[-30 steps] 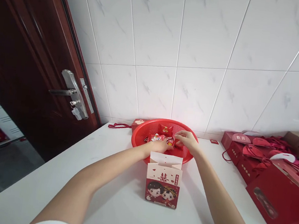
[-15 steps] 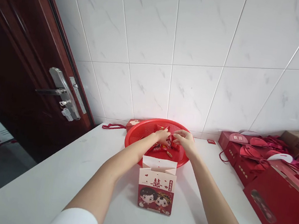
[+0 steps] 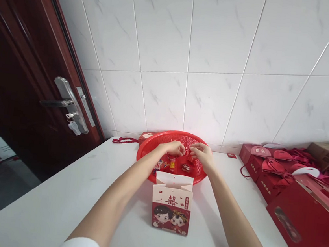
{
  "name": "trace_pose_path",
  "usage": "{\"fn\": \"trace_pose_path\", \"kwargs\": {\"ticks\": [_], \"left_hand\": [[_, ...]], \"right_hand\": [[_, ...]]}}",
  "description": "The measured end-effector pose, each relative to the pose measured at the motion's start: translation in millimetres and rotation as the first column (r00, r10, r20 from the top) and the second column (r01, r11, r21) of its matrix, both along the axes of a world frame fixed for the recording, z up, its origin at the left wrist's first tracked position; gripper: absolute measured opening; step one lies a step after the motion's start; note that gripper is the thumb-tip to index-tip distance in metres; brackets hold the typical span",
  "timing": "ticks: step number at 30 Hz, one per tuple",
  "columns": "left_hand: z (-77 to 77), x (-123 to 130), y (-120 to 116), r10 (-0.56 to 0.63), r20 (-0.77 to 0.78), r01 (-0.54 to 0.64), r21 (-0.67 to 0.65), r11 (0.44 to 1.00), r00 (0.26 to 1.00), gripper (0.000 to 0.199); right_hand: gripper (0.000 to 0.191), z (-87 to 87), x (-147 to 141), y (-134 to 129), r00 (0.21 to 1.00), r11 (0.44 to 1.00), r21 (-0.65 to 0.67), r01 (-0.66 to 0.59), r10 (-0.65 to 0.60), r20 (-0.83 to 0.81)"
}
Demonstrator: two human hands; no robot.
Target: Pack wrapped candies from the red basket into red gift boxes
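Both my hands are inside a red plastic basket [image 3: 146,153] that holds wrapped candies. My left hand [image 3: 176,148] is closed, its fingers curled down; what they grip is hidden. My right hand [image 3: 203,155] pinches at the basket's right side, with a small red-wrapped candy [image 3: 191,157] at its fingertips. Below the hands lie a dark red candy packet [image 3: 186,167], a yellow and red one [image 3: 172,165] and a colourful wrapper [image 3: 162,165]. In front of the basket stands a red and cream paper box [image 3: 170,210] printed with a cartoon couple, its top flaps up.
Several red gift boxes [image 3: 307,223] with ribbons fill the table's right side, near a cardboard box [image 3: 327,154]. Behind the basket are another red box [image 3: 145,136] and a ribbon loop [image 3: 124,140]. A small red card [image 3: 231,155] lies by the tiled wall. A door [image 3: 40,65] stands left.
My left hand has drawn its fingers into a closed grip and shifted slightly left. Candies under it have moved, showing different wrappers. My right hand has stayed nearly in place.
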State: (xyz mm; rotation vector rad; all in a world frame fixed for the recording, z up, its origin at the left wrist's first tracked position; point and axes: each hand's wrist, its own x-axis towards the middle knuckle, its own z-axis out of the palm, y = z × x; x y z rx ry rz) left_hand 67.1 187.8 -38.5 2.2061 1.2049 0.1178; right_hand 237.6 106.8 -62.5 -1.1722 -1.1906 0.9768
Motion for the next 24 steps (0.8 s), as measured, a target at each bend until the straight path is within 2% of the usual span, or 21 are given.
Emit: {"fn": "trace_pose_path", "kwargs": {"ticks": [3, 6, 11, 15, 19, 22, 24], "left_hand": [[12.9, -5, -6, 0.017, 0.062, -0.020, 0.048, 0.999, 0.998, 0.026], [14.7, 1, -15, 0.017, 0.068, -0.022, 0.077, 0.997, 0.998, 0.033], [-3.3, 24, -33, -0.137, -0.099, 0.137, -0.012, 0.991, 0.986, 0.018], [-14.8, 38, -42, -0.209, -0.216, 0.213, -0.001, 0.977, 0.954, 0.027], [-16.9, 41, -45, -0.191, -0.297, 0.215, 0.053, 0.975, 0.936, 0.025], [-16.3, 39, -45, -0.142, -0.318, 0.177, 0.084, 0.981, 0.938, 0.030], [-13.0, 36, -45, -0.102, -0.305, 0.139, 0.102, 0.985, 0.947, 0.025]], "right_hand": [[0.019, -2.7, 1, 2, 0.999, 0.999, 0.029, 0.033, -0.033, 0.000], [0.020, -5.2, 2, 5, 0.999, 0.998, 0.049, 0.050, -0.050, 0.000], [0.022, -6.4, 2, 4, 0.998, 0.996, 0.064, 0.058, -0.059, 0.015], [0.021, -5.0, 3, 2, 0.997, 0.994, 0.078, 0.072, -0.075, 0.034], [0.018, -4.0, 3, 3, 0.996, 0.994, 0.088, 0.067, -0.071, 0.053], [0.018, -4.3, 3, 3, 0.996, 0.993, 0.101, 0.061, -0.067, 0.066], [0.018, -4.8, 3, 2, 0.995, 0.992, 0.107, 0.062, -0.070, 0.069]]}}
